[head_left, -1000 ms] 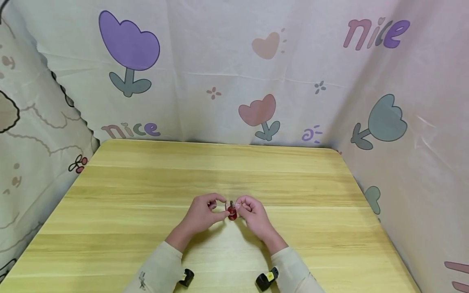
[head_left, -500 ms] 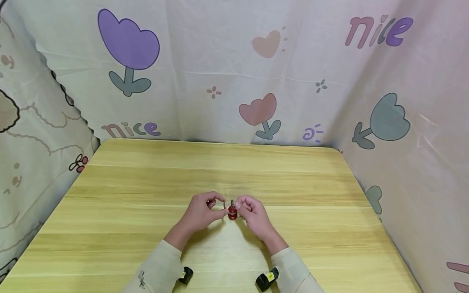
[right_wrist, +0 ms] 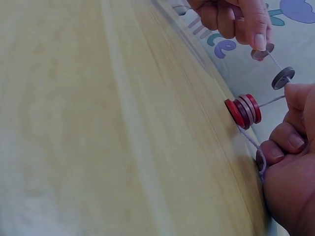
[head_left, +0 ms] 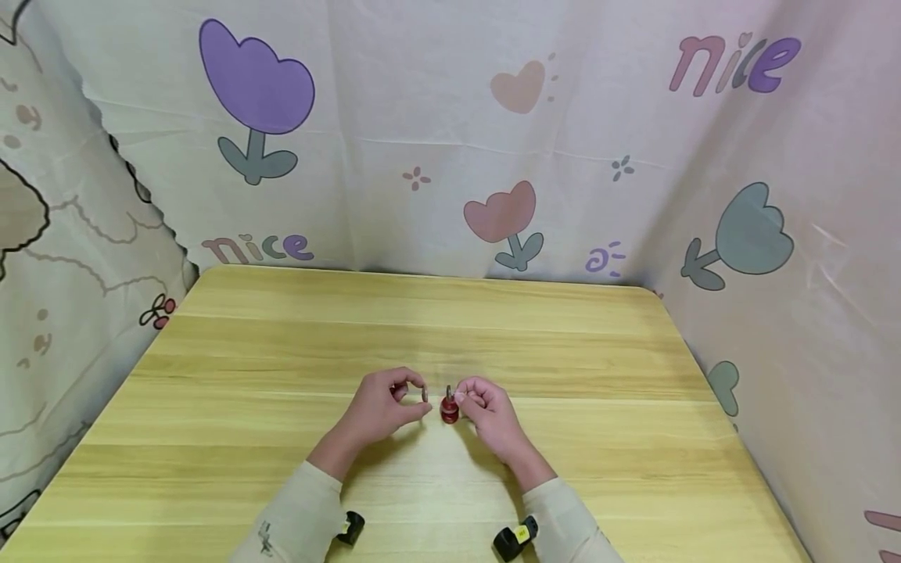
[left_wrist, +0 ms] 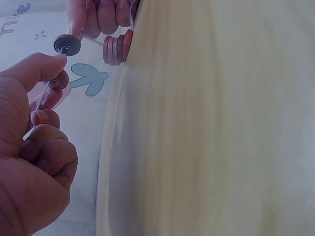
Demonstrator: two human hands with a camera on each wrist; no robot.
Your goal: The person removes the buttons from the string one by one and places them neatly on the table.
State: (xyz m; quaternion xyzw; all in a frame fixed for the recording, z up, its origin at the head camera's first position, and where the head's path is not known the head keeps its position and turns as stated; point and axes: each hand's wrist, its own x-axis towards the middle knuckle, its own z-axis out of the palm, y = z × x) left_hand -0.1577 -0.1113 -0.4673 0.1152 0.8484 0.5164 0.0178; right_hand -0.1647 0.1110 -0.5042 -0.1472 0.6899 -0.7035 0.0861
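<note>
My left hand (head_left: 376, 407) pinches a brown button (left_wrist: 59, 80) between thumb and index finger. A thin pale string (right_wrist: 275, 60) runs from that button to a dark grey button (right_wrist: 283, 77), which sits right at the fingertips of my right hand (head_left: 486, 410). The right thumb and index finger pinch the string; the exact grip is partly hidden. Below the grey button hangs a stack of red and pinkish buttons (head_left: 449, 410), threaded face to face on the string. In the right wrist view, a thicker length of string (right_wrist: 253, 142) trails from this stack beneath the right hand.
The hands are above a light wood-grain table (head_left: 317, 344). A pale cloth (head_left: 394, 94) printed with flowers, hearts and lettering hangs behind and along both sides. Black wrist cameras (head_left: 516, 539) are strapped under the sleeves.
My left hand has drawn leftward with the brown button, widening the gap from the red stack. The right hand has stayed nearly in place.
</note>
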